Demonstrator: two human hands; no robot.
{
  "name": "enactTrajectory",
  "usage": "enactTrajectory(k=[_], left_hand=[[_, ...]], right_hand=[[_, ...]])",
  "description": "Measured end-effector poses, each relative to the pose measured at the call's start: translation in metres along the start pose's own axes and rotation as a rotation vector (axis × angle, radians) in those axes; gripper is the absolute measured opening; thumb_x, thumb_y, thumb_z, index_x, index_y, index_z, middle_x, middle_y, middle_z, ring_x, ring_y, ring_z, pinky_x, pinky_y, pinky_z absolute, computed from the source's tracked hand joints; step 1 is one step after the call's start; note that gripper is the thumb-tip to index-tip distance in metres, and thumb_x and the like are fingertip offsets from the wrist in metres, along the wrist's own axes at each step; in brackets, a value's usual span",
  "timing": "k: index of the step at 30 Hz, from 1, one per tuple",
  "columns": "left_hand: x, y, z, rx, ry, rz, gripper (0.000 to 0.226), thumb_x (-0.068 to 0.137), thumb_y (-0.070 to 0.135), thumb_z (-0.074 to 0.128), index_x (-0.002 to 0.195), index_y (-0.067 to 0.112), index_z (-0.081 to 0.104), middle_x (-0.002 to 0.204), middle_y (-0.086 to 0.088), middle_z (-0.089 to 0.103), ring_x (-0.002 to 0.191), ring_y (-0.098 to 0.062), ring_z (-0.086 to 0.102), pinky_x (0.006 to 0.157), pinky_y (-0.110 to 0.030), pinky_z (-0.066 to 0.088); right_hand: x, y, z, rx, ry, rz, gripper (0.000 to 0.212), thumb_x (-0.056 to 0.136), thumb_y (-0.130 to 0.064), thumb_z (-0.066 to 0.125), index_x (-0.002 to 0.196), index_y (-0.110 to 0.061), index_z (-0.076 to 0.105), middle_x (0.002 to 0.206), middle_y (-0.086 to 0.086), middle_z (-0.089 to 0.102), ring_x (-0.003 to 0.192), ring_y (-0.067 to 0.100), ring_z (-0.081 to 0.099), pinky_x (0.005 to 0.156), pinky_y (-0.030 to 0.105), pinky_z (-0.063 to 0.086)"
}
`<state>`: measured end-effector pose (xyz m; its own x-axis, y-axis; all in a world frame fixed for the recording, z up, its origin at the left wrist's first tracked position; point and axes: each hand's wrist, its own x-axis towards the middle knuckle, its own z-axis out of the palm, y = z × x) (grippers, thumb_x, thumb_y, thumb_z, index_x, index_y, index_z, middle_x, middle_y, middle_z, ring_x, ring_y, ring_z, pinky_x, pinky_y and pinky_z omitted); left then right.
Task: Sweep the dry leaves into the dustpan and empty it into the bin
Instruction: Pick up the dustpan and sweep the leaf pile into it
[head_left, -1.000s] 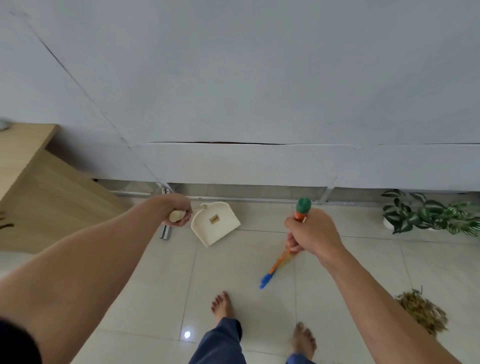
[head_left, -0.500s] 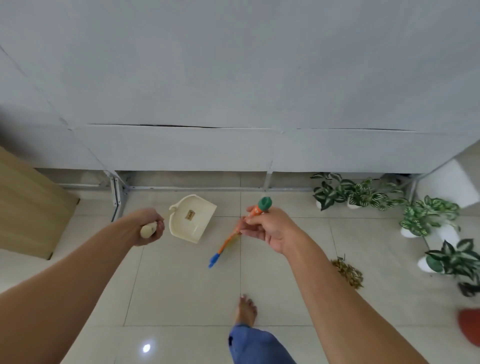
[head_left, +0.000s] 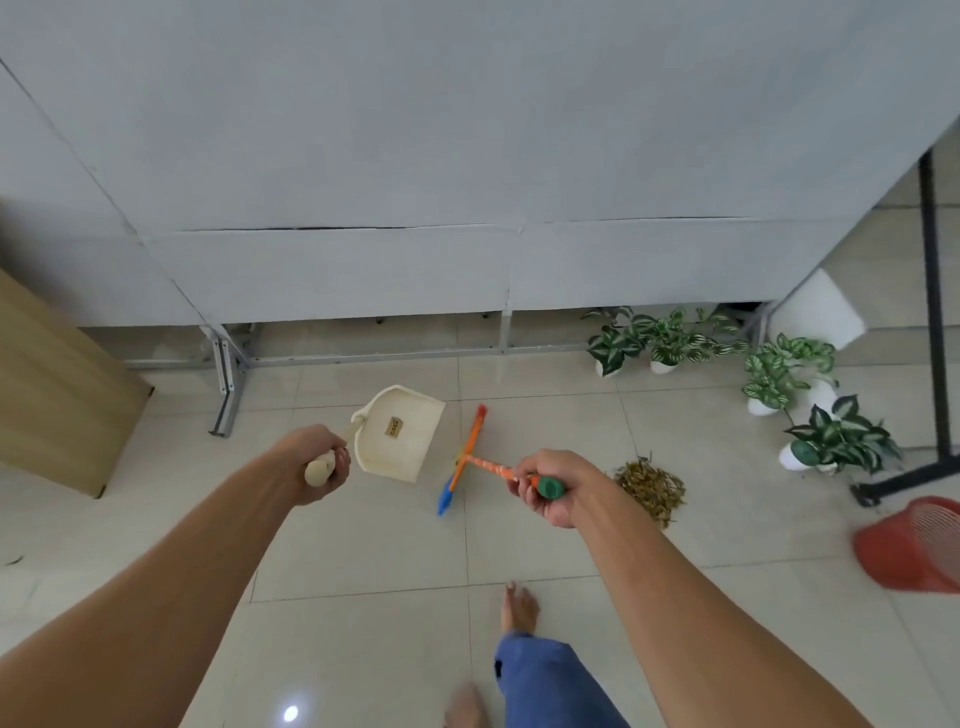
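Observation:
My left hand (head_left: 318, 464) grips the handle of a cream dustpan (head_left: 400, 434), held above the floor with its pan facing up toward me. My right hand (head_left: 551, 486) is closed around the green end of an orange broom (head_left: 470, 457), whose red and blue head hangs crosswise between the two hands. A heap of dry brown leaves (head_left: 652, 488) lies on the tiles just right of my right hand. A red mesh bin (head_left: 914, 545) lies tipped at the right edge.
Several potted plants (head_left: 769, 374) line the floor by the grey partition wall (head_left: 467, 156) at the right. A wooden cabinet (head_left: 57, 389) stands at left. A black metal stand (head_left: 935, 322) rises far right. My bare feet (head_left: 518, 605) are on the tiles below.
The view has swung right, bringing the leaf heap nearer and the red bin into sight. The broom turned so its head hangs crosswise; the dustpan moved closer to the broom.

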<state>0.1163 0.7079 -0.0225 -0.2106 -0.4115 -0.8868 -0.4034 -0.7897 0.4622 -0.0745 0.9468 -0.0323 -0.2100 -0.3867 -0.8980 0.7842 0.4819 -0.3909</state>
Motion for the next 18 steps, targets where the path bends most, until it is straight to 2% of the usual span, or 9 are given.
enactTrajectory(k=[4, 8, 10, 13, 18], left_hand=[[-0.017, -0.019, 0.029, -0.008, 0.007, 0.008, 0.007, 0.100, 0.003, 0.040, 0.104, 0.008, 0.043, 0.071, -0.006, 0.043, 0.024, -0.008, 0.042, 0.034, -0.010, 0.041], [-0.031, -0.035, 0.075, -0.005, -0.008, 0.005, 0.009, 0.098, 0.001, 0.041, 0.093, 0.008, 0.044, 0.071, -0.007, 0.044, 0.024, -0.010, 0.042, 0.035, -0.010, 0.042], [-0.037, -0.042, 0.103, -0.003, -0.011, 0.004, 0.014, 0.097, -0.001, 0.042, 0.086, 0.006, 0.043, 0.070, -0.007, 0.044, 0.030, -0.011, 0.045, 0.036, -0.010, 0.043], [-0.046, -0.055, 0.148, -0.013, 0.007, -0.015, 0.016, 0.094, -0.004, 0.045, 0.081, 0.005, 0.044, 0.072, -0.009, 0.045, 0.050, -0.013, 0.045, 0.036, -0.012, 0.044], [-0.057, -0.082, 0.228, -0.026, 0.033, -0.049, 0.013, 0.091, -0.005, 0.048, 0.082, 0.005, 0.047, 0.079, -0.010, 0.048, 0.055, -0.015, 0.047, 0.038, -0.016, 0.047]], right_hand=[[-0.034, 0.027, -0.042, -0.001, 0.035, -0.052, 0.008, 0.088, 0.011, 0.051, 0.092, 0.011, 0.057, 0.063, 0.016, 0.066, 0.035, 0.007, 0.051, 0.032, 0.015, 0.045], [-0.063, 0.051, -0.094, 0.030, 0.106, -0.109, 0.011, 0.085, 0.014, 0.051, 0.093, 0.012, 0.059, 0.078, 0.020, 0.060, 0.038, 0.009, 0.053, 0.033, 0.016, 0.046], [-0.075, 0.060, -0.122, 0.050, 0.130, -0.126, 0.010, 0.087, 0.012, 0.052, 0.091, 0.008, 0.059, 0.078, 0.020, 0.060, 0.038, 0.007, 0.054, 0.033, 0.016, 0.045], [-0.096, 0.068, -0.169, 0.090, 0.154, -0.152, 0.010, 0.087, 0.010, 0.054, 0.091, 0.006, 0.063, 0.079, 0.018, 0.060, 0.041, 0.007, 0.054, 0.035, 0.016, 0.045], [-0.128, 0.065, -0.249, 0.183, 0.187, -0.211, 0.011, 0.088, 0.011, 0.053, 0.091, 0.010, 0.063, 0.079, 0.019, 0.062, 0.042, 0.008, 0.053, 0.034, 0.014, 0.043]])
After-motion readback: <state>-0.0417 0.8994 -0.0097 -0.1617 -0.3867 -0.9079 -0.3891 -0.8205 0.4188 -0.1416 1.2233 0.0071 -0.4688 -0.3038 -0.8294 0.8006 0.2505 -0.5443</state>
